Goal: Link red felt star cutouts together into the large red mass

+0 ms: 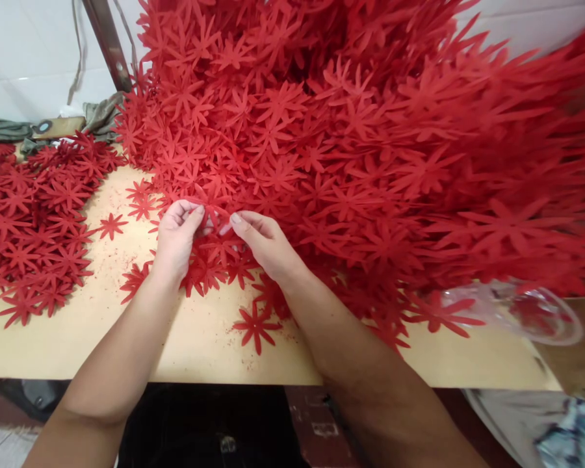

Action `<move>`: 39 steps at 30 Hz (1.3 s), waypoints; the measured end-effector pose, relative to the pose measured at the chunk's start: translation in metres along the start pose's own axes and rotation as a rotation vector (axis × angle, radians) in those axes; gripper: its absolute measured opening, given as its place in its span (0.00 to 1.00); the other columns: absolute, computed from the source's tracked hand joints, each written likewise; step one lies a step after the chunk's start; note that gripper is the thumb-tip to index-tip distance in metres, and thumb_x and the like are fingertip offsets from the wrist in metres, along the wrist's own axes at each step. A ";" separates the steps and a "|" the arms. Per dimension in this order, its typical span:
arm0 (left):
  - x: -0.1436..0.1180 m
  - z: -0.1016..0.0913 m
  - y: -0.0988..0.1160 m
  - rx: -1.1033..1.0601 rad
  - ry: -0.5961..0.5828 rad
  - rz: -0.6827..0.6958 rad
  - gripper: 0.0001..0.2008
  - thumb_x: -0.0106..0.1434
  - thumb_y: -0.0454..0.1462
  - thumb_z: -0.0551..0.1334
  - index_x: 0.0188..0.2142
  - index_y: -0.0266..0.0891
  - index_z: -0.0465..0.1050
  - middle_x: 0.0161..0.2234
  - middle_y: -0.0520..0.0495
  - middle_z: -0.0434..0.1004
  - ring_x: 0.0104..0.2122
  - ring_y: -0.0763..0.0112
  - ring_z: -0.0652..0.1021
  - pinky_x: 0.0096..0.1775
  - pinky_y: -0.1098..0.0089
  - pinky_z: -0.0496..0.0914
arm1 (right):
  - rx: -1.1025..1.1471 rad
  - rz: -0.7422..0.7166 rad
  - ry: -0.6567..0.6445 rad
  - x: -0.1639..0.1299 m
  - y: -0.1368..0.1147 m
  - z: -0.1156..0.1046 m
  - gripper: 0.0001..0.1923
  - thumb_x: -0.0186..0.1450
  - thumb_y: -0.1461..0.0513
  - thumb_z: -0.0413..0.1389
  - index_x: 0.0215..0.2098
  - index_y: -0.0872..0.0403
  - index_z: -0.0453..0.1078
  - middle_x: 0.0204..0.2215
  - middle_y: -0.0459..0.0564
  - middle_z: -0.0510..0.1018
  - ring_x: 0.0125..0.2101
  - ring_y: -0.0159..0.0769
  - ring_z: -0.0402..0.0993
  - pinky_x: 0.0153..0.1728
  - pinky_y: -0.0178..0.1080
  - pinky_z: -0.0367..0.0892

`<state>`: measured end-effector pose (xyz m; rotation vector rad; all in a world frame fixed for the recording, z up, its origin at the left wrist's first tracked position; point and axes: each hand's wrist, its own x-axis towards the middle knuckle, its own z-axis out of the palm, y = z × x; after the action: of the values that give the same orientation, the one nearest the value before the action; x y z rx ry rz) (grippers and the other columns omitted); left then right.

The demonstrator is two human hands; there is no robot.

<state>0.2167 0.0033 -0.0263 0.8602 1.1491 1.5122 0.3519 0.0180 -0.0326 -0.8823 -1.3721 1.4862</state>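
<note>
Both hands meet at the near edge of a big heap of red flower cutouts [370, 149]. Left hand [175, 237] — thumb and fingers pinched together on a red cutout [213, 213] at the heap's foot. Right hand [266, 244] — thumb and forefinger closed on the same piece from the other side; the two thumbs sit close, the cutout between them. The exact outline of the held piece cannot be told, since it blends with the cutouts behind it.

The heap lies on a pale wooden table [92, 338], piled high toward the right and back. A flatter, separate pile of cutouts [29, 227] lies at the left, well apart from the hands. One loose flower [256, 327] lies on bare table between the forearms. A clear plastic bag [531, 312] lies at the right edge, partly under the heap. Red crumbs speckle the tabletop.
</note>
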 end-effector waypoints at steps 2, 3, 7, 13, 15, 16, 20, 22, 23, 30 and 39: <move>-0.002 0.003 -0.001 0.017 -0.061 -0.018 0.11 0.51 0.38 0.66 0.26 0.39 0.63 0.20 0.58 0.68 0.20 0.81 0.70 0.29 0.76 0.69 | 0.007 0.025 -0.028 -0.001 -0.002 0.000 0.26 0.49 0.40 0.58 0.17 0.54 0.65 0.17 0.42 0.67 0.21 0.25 0.61 0.29 0.33 0.63; -0.002 0.004 -0.002 0.034 -0.087 -0.027 0.11 0.51 0.38 0.67 0.25 0.38 0.64 0.20 0.58 0.68 0.21 0.82 0.70 0.29 0.76 0.68 | 0.010 0.037 -0.035 0.000 -0.003 0.000 0.26 0.48 0.40 0.58 0.17 0.54 0.65 0.17 0.42 0.66 0.21 0.25 0.61 0.28 0.33 0.63; -0.003 0.005 -0.003 0.103 -0.142 -0.009 0.11 0.51 0.37 0.67 0.25 0.38 0.65 0.21 0.57 0.69 0.22 0.81 0.70 0.30 0.76 0.68 | 0.043 0.051 0.019 0.003 0.000 0.000 0.26 0.46 0.40 0.59 0.19 0.55 0.67 0.18 0.42 0.69 0.23 0.25 0.63 0.30 0.33 0.65; -0.001 0.001 -0.001 0.082 -0.114 -0.004 0.10 0.52 0.36 0.66 0.26 0.38 0.64 0.20 0.57 0.67 0.21 0.80 0.69 0.30 0.75 0.67 | 0.087 -0.018 0.063 0.006 0.008 -0.002 0.23 0.48 0.43 0.60 0.23 0.53 0.66 0.20 0.41 0.69 0.24 0.25 0.64 0.31 0.32 0.66; 0.002 -0.003 0.002 0.032 -0.057 0.002 0.10 0.52 0.36 0.66 0.25 0.39 0.64 0.20 0.57 0.67 0.20 0.81 0.69 0.28 0.76 0.66 | 0.061 -0.038 0.010 0.006 0.007 -0.003 0.22 0.50 0.43 0.59 0.23 0.53 0.65 0.20 0.41 0.69 0.25 0.26 0.65 0.31 0.32 0.66; 0.003 -0.005 0.005 0.006 -0.025 0.010 0.10 0.52 0.36 0.66 0.25 0.39 0.64 0.20 0.57 0.67 0.20 0.81 0.68 0.27 0.77 0.65 | 0.045 -0.047 -0.009 0.006 0.007 -0.004 0.22 0.51 0.44 0.59 0.22 0.53 0.65 0.20 0.42 0.70 0.26 0.26 0.66 0.31 0.33 0.66; 0.006 -0.011 0.011 -0.064 0.052 0.043 0.11 0.52 0.37 0.66 0.24 0.38 0.63 0.19 0.56 0.68 0.20 0.80 0.70 0.24 0.79 0.64 | 0.023 -0.042 0.056 0.006 0.004 -0.007 0.19 0.53 0.48 0.59 0.20 0.54 0.65 0.19 0.43 0.70 0.24 0.26 0.65 0.29 0.32 0.64; 0.006 -0.010 0.010 -0.063 0.033 0.049 0.11 0.51 0.38 0.67 0.24 0.38 0.64 0.19 0.56 0.68 0.20 0.80 0.70 0.24 0.79 0.64 | 0.016 -0.021 0.114 0.006 0.003 -0.007 0.16 0.52 0.52 0.60 0.18 0.54 0.63 0.16 0.41 0.67 0.20 0.24 0.60 0.24 0.32 0.59; 0.005 -0.008 0.009 -0.060 0.012 0.050 0.12 0.50 0.38 0.68 0.24 0.38 0.65 0.20 0.56 0.69 0.20 0.81 0.70 0.25 0.78 0.64 | 0.001 -0.020 0.134 0.006 0.002 -0.007 0.14 0.52 0.55 0.59 0.18 0.54 0.62 0.15 0.40 0.64 0.18 0.23 0.57 0.23 0.31 0.56; -0.002 0.002 0.002 -0.042 -0.127 0.065 0.16 0.41 0.41 0.73 0.23 0.37 0.69 0.21 0.57 0.68 0.22 0.84 0.67 0.28 0.80 0.64 | -0.071 -0.086 0.150 0.001 -0.003 -0.004 0.14 0.50 0.63 0.55 0.14 0.54 0.52 0.16 0.39 0.52 0.20 0.21 0.48 0.23 0.32 0.49; 0.000 -0.002 0.002 -0.043 -0.119 0.050 0.14 0.42 0.40 0.73 0.24 0.38 0.71 0.22 0.57 0.68 0.23 0.83 0.66 0.28 0.79 0.62 | 0.079 -0.036 0.188 0.003 -0.007 -0.005 0.13 0.46 0.63 0.60 0.30 0.52 0.63 0.21 0.39 0.67 0.21 0.23 0.60 0.23 0.31 0.57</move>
<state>0.2146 0.0025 -0.0251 0.9432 1.0114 1.5000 0.3561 0.0224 -0.0261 -0.9176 -1.1781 1.3840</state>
